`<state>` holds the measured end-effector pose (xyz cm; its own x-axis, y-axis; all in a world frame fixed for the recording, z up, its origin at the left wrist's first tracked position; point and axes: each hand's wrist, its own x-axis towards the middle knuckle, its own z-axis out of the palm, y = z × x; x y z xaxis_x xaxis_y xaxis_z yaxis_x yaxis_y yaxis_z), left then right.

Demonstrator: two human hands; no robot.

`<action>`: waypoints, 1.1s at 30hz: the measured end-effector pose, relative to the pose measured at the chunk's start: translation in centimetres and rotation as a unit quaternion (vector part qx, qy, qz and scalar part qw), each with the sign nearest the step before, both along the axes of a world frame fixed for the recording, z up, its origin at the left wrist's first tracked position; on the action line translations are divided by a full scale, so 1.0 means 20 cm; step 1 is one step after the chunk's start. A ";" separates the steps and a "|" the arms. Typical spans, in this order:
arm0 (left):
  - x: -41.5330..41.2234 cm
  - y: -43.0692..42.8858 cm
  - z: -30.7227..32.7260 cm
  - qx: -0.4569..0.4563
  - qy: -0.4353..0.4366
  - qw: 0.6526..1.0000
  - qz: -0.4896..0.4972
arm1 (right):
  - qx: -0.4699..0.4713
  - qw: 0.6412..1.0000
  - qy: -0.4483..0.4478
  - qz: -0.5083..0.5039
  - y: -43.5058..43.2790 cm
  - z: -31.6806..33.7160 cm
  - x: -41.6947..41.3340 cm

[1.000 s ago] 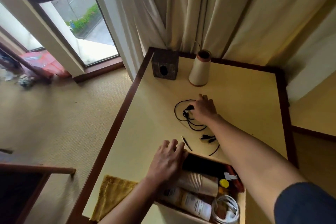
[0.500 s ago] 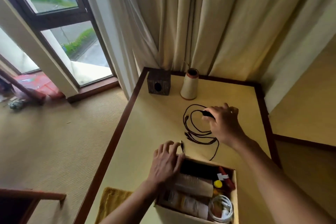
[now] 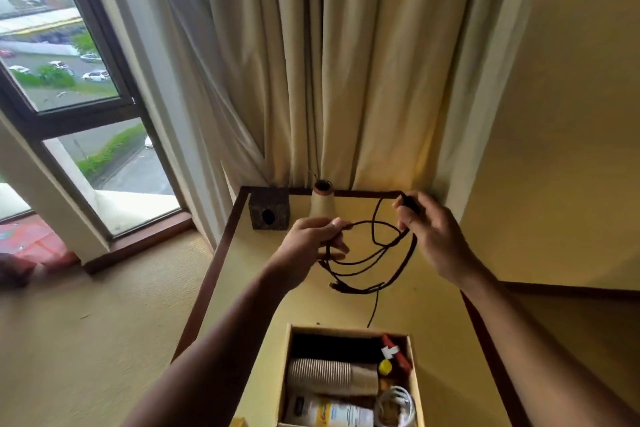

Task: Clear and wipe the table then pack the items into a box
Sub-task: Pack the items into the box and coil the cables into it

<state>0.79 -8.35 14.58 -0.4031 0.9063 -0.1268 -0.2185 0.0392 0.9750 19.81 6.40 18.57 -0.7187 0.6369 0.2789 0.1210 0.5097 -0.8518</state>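
Black cable (image 3: 375, 307), one, pinched by left hand (image 3: 308, 250) and right hand (image 3: 433, 239), one box (image 3: 346, 329) below

Thin black cable (image 3: 372, 255) is up off the bench (image 3: 440, 322), hanging in loose tangled loops, tail dangling toward the open cardboard box (image 3: 284, 374) that's pretty much full.

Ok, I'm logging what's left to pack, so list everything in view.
black thin cable: one, black, held above table
open cardboard box: one, brown, table's near edge
ribbed paper cups: one stack, beige, in box
coiled white cord: one, white, in box
dark woven cube: one, brown, table's far-left corner
cream thread cone: one, cream, beside cube
yellow wood-rimmed table: one, yellow, below hands
left hand: one, pinching cable
right hand: one, gripping cable's end
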 end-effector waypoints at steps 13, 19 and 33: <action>0.21 0.04 0.25 0.051 0.189 0.981 -0.008 | -0.051 0.996 0.060 0.035 -0.11 0.19 -0.10; 0.06 0.02 0.31 0.104 -0.008 0.991 0.087 | -0.096 0.994 0.056 -0.011 -0.04 0.15 -0.05; 0.03 -0.04 0.42 0.038 0.168 0.985 -0.015 | -0.077 0.997 -0.028 -0.008 -0.06 0.05 -0.06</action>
<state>1.35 -9.17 22.91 -0.3826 0.9206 0.0783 0.1167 -0.0359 0.9925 18.52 5.21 19.61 -0.7193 0.6809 0.1376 0.1773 0.3715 -0.9114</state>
